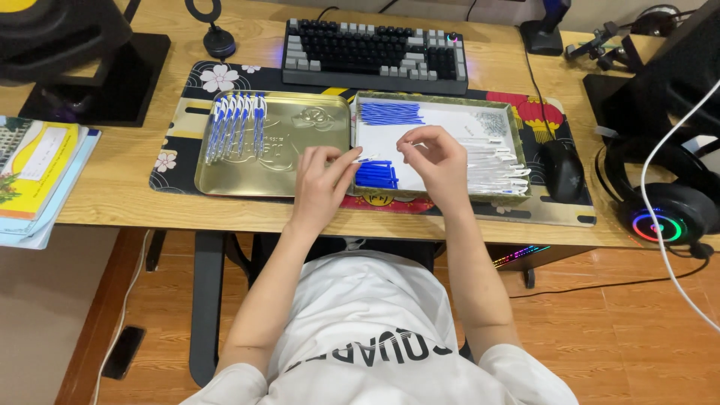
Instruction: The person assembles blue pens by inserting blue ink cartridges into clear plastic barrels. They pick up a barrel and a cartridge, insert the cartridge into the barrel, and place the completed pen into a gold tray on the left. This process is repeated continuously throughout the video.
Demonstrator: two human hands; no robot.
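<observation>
White and slim, a pen barrel (pixel 365 158) is pinched at its left end by the fingertips of the left hand (pixel 321 184), just over the seam where two shallow trays meet on the wooden desk (pixel 120 191). The right hand (pixel 437 161) hovers immediately to the right of it, thumb and forefinger drawn together near the barrel's other end; whether they grip a small part there or only touch the barrel cannot be told, as the fingers hide it.

Below the barrel, on the white floor of the right-hand tray (pixel 435 120), lies a small heap of blue caps (pixel 376 175), just beside both hands. Farther back in that tray a spread of blue refills (pixel 390 113) lies at the left, a little pile of metal springs (pixel 493 122) sits in the far right corner, and a stack of white barrels (pixel 495 165) fills the right side, touching the back of the right hand.

To the left, the gold metal tray (pixel 300 150) holds a row of finished white-and-blue pens (pixel 236 124) lined up along its far left part, well apart from the left hand.

Both trays rest on a dark floral desk mat (pixel 172 161). A keyboard (pixel 375 54) stands beyond them, a black mouse (pixel 562 171) lies right of the tray, and a headset (pixel 664 210) with a glowing ring sits at the desk's right edge. Books (pixel 37 172) are stacked at far left.
</observation>
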